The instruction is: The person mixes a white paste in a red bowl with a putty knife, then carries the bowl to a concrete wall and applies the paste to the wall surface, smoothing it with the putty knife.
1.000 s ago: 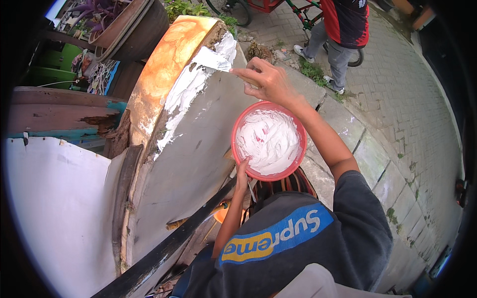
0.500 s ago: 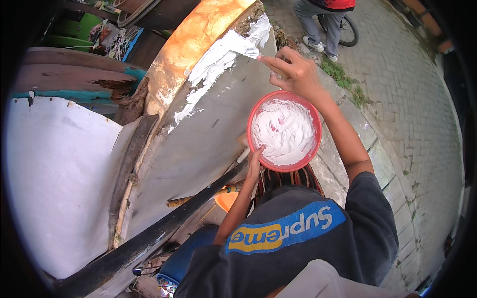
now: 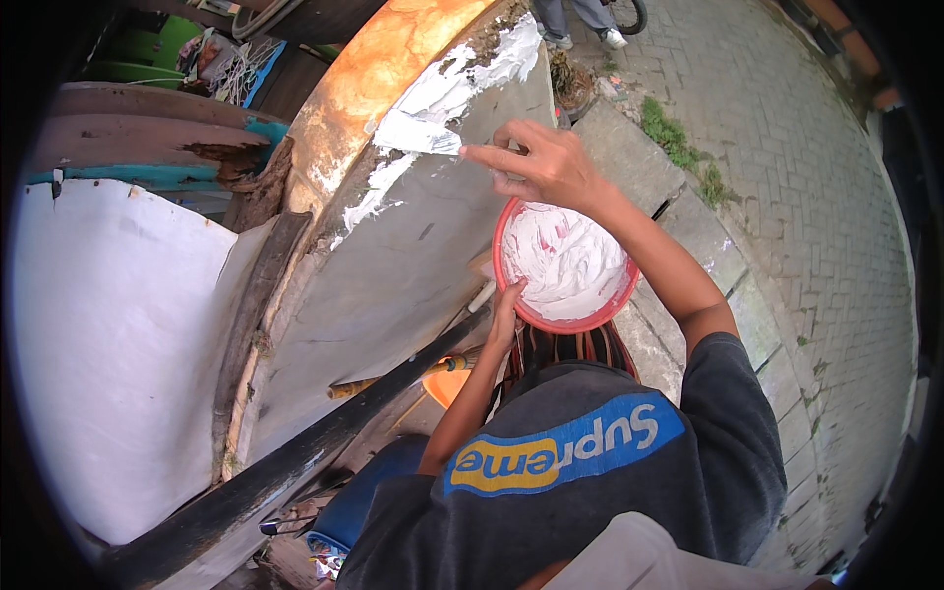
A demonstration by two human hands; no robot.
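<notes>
My left hand [image 3: 507,307] grips the near-left rim of a red plastic bowl [image 3: 629,287], its thumb over the edge. Thick white putty [image 3: 565,261] with ridges and a few reddish patches fills the bowl. My right hand [image 3: 551,167] is raised beyond the bowl's far rim, fingers closed on a flat putty knife [image 3: 425,136] smeared with white; its handle is mostly hidden by the hand. The blade lies against the upper edge of a grey wall [image 3: 423,221]. Rough white putty [image 3: 492,69] coats that edge on both sides of the blade.
A dark pole [image 3: 295,472] slants below the wall, near a bamboo stick [image 3: 359,388] and an orange container [image 3: 444,385]. A white sheet [image 3: 118,344] stands at left. Paving [image 3: 816,226] runs along the right, where another person's legs [image 3: 580,15] show beside a wheel [image 3: 629,12].
My right hand has drawn the putty knife left and nearer along the wall's edge. My left hand keeps its hold on the bowl. The other person sits higher in the picture.
</notes>
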